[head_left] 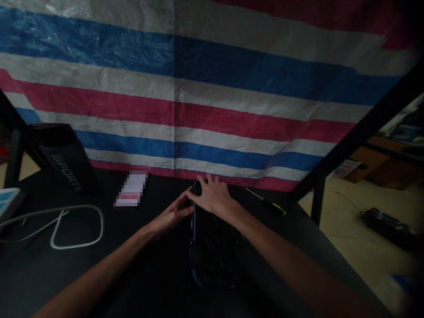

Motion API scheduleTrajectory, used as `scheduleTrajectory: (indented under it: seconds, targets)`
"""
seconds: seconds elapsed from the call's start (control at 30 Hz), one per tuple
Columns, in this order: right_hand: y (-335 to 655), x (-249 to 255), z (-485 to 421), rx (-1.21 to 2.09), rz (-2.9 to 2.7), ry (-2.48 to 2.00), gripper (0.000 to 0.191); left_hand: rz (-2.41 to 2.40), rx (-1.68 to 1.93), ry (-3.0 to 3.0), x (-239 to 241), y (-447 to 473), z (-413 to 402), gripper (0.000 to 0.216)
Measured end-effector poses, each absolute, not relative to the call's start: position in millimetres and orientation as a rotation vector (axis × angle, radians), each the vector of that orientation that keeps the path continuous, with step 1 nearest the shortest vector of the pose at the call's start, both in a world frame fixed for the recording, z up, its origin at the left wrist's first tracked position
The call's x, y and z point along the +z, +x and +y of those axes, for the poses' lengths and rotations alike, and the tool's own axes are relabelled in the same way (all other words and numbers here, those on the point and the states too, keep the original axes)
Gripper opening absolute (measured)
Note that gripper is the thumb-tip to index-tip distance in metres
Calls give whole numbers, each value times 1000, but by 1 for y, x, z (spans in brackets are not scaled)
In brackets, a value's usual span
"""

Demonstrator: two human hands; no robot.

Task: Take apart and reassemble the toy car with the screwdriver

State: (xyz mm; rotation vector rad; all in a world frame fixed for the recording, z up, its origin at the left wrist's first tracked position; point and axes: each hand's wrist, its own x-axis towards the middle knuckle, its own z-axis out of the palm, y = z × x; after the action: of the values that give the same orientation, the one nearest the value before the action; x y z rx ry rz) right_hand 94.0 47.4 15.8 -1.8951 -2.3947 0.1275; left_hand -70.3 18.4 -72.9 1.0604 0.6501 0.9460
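A dark toy car (217, 251) with blue edges lies on the black table in front of me, its underside apparently facing up. My left hand (175, 211) holds the car's far left side, thumb and fingers close to a black wheel (196, 188). Across the far end of the car lies my right hand (213, 193), its fingers bent over that end beside the same wheel. Deep shadow hides much of the car's detail. To the right of the hands rests a screwdriver (273, 206) with a black and yellow handle, apart from both hands.
A black box marked SPORTS (66, 159) stands at the back left, near a blurred-out phone-like item (131, 189). A white cable (102, 225) loops over the table's left side. Striped sheeting (198, 119) hangs behind, with a black frame leg (318, 201) at right.
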Motion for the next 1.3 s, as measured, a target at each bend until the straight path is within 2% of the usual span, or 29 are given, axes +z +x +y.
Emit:
scheduleTrajectory:
  seconds: [0.13, 0.4, 0.77, 0.87, 1.03, 1.17, 1.3]
  targets:
    - [101, 16, 54, 174, -2382, -1924, 73, 660, 991, 1050, -69, -63, 12, 83]
    - [107, 27, 52, 242, -2357, -1875, 69, 608, 944, 994, -60, -51, -4, 103]
    - [116, 43, 52, 345, -2328, -1797, 58, 640, 955, 1027, -60, -53, -1, 99]
    - [117, 43, 52, 348, -2313, -1795, 60, 653, 970, 991, -62, -52, 1, 100]
    - [117, 38, 21, 336, -2287, -1756, 75, 674, 996, 960, -64, -51, 1, 99]
    - [122, 31, -16, 472, -2406, -1662, 87, 671, 1005, 957, -63, -51, 1, 99]
    - [133, 28, -29, 430, -2384, -1634, 81, 715, 1006, 971, -61, -50, 0, 94]
